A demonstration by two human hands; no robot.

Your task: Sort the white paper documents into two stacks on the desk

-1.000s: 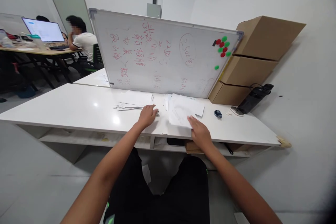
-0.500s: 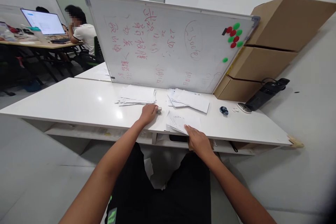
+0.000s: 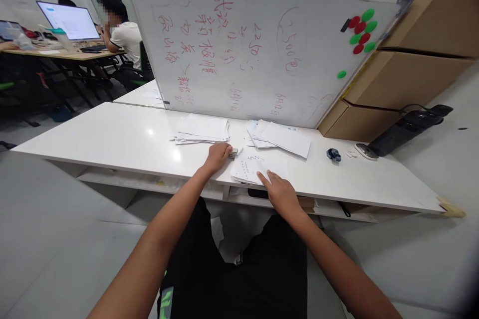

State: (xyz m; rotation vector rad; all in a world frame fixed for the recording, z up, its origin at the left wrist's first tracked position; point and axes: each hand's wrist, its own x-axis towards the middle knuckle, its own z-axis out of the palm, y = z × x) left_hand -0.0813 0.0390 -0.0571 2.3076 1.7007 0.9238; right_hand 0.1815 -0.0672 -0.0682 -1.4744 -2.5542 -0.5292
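Observation:
My left hand is closed around a small stapler, whose end pokes out past the fingers at the top left corner of a paper stack. That stack of written sheets lies near the desk's front edge. On its right part rests my right hand, fingers spread and pressing the top sheet. Behind the left hand is a pile of papers. A second, fanned-out pile of papers lies beyond the right hand.
A whiteboard with red writing and round magnets stands along the back of the white desk. Cardboard boxes are stacked at the right, beside a dark bottle. A small dark blue object lies nearby. At the left, a person sits by a monitor.
The written sheets now lie flatter, with their left corner by the stapler. My right hand's fingers have spread over the top sheet. The camera view has shifted.

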